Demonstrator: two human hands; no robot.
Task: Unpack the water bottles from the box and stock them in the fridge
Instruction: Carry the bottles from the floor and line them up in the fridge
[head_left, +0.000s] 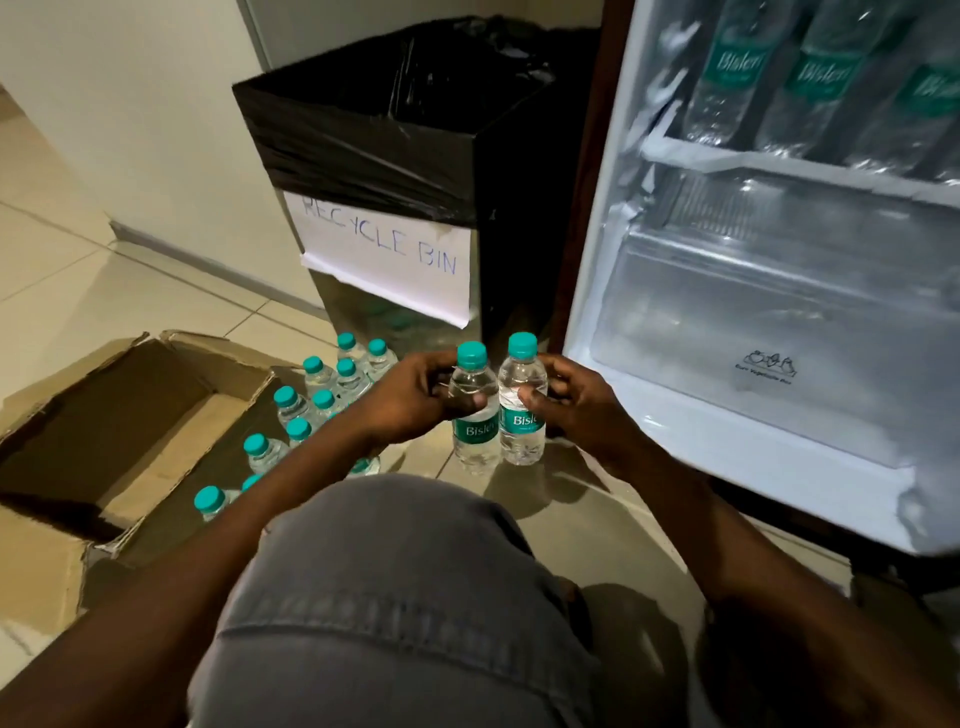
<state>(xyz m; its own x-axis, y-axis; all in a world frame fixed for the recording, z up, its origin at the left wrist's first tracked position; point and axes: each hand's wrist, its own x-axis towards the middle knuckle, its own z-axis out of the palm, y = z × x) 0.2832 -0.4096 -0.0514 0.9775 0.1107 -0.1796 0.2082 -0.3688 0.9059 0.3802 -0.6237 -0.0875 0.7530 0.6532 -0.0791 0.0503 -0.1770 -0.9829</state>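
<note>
Between both hands: left hand (415, 400) grasps clear teal-capped plastic bottle (471, 410), right hand (571, 405) grasps twin bottle (521, 400); keep upright, lift rightward into open white fridge (597, 260).

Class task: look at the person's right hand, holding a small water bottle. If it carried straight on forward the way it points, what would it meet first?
Probably the recycle bin. The right hand, its grip round the right bottle, points ahead toward the bin's base, left of the open fridge. Depth is unclear, so the fridge's edge is possible.
</note>
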